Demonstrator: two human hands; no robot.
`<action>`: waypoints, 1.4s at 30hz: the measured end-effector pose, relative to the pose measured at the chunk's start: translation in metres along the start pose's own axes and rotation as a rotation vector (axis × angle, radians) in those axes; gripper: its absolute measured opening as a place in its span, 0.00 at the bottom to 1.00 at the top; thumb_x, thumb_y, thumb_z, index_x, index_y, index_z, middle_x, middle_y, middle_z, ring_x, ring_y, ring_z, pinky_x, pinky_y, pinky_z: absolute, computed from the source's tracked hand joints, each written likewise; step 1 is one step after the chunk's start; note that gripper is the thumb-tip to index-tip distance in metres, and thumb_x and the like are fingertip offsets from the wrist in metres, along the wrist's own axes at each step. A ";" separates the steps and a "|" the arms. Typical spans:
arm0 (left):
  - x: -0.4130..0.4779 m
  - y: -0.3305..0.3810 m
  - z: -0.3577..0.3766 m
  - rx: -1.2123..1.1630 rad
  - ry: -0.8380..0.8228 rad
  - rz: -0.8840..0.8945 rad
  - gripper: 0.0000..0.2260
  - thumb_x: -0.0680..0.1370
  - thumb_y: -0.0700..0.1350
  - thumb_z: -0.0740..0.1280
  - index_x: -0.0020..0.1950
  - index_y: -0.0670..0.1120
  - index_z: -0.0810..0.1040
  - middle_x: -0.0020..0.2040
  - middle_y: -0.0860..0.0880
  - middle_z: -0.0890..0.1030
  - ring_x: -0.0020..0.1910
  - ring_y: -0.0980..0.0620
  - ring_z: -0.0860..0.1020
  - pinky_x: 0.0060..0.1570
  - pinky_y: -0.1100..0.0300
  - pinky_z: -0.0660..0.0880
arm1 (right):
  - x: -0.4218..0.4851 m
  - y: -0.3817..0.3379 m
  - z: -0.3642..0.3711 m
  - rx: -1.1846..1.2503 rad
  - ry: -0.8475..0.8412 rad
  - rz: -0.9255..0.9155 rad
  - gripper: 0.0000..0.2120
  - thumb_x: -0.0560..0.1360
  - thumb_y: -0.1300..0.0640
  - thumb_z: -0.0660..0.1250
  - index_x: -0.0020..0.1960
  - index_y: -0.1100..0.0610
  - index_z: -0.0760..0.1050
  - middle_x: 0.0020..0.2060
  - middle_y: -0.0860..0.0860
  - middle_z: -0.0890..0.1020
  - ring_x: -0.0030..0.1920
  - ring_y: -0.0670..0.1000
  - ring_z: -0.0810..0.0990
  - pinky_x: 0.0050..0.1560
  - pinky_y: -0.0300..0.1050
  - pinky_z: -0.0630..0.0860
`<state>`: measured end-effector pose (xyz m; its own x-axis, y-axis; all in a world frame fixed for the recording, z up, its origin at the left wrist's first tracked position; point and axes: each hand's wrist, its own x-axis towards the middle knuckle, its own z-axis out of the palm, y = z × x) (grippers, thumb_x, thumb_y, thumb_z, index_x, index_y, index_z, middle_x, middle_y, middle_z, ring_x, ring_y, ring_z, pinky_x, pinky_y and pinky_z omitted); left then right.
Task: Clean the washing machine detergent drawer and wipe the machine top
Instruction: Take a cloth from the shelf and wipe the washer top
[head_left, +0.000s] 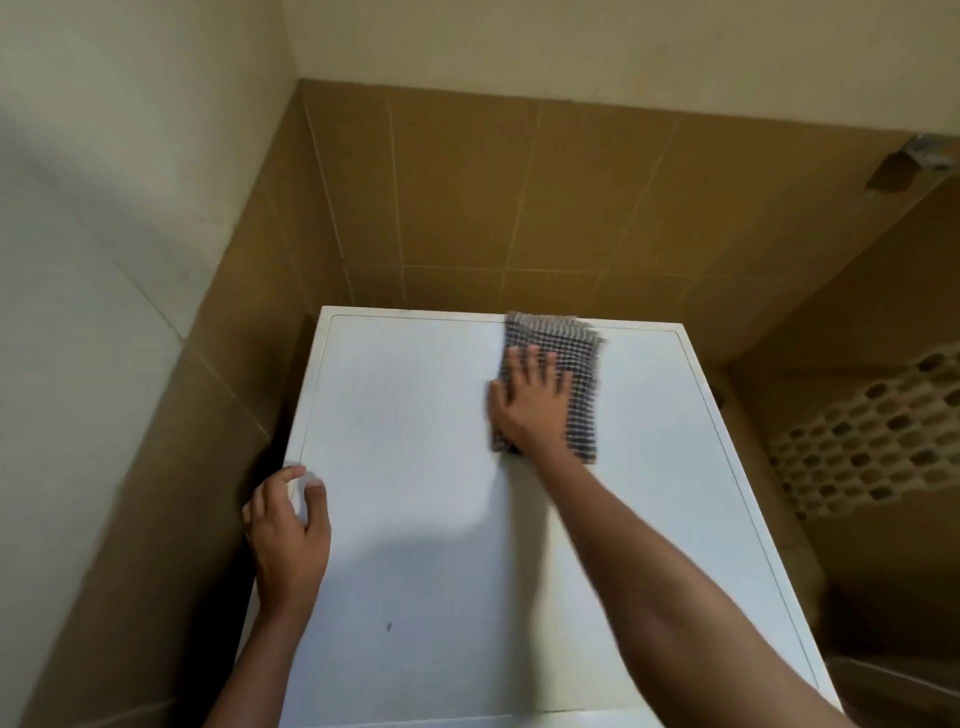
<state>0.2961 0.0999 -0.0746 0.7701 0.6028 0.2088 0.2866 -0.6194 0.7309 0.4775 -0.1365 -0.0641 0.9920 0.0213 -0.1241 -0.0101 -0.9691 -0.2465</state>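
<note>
**Two hands on the washing machine top**

Right hand (530, 400): open and flat, fingers straight and slightly spread, palm pressing a grey checked cloth (579, 415) onto the machine top (441, 467). The cloth lies in the far right half of the panel; its far end reaches the rear edge, and its outline is blurred. The right forearm crosses the panel diagonally from the near right corner.

Left hand (288, 530): curled over the left edge of the top at mid-length. The thumb and one fingertip rest on the white surface while the other fingers wrap down the side, gripping the edge.

Surface: white and flat, with a thin inset line running just inside the left, rear and right edges. A small dark speck (388, 626) sits near the front, between the two forearms.

Surroundings: brown wall tiles (467, 208) stand close behind the rear edge and along the left side, leaving a narrow dark gap at the left. To the right, well apart from the machine, a patterned honeycomb panel (872, 441) backs a wider recess.
</note>
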 end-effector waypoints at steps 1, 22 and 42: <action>0.000 0.000 -0.001 -0.014 0.002 -0.004 0.08 0.78 0.37 0.67 0.55 0.35 0.77 0.54 0.35 0.79 0.53 0.35 0.75 0.53 0.47 0.71 | -0.007 -0.028 0.007 0.001 -0.026 -0.096 0.31 0.79 0.39 0.48 0.78 0.48 0.45 0.78 0.51 0.46 0.77 0.57 0.41 0.73 0.61 0.35; -0.101 -0.016 -0.087 -0.002 -0.090 -0.118 0.26 0.73 0.60 0.55 0.55 0.40 0.76 0.61 0.38 0.74 0.61 0.36 0.70 0.60 0.44 0.64 | -0.281 -0.124 0.066 -0.119 -0.217 -0.933 0.34 0.78 0.42 0.56 0.78 0.55 0.50 0.77 0.52 0.54 0.77 0.54 0.43 0.75 0.58 0.38; -0.195 0.012 -0.082 -0.089 -0.441 0.144 0.07 0.80 0.43 0.63 0.54 0.40 0.75 0.54 0.43 0.77 0.55 0.46 0.71 0.52 0.52 0.70 | -0.324 0.091 0.017 -0.266 -0.202 -1.094 0.24 0.79 0.52 0.60 0.73 0.38 0.61 0.76 0.42 0.57 0.77 0.52 0.50 0.75 0.60 0.46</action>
<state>0.1030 0.0163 -0.0529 0.9726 0.2306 0.0304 0.1237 -0.6236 0.7719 0.1531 -0.2268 -0.0626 0.4141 0.9013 -0.1268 0.8973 -0.4277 -0.1095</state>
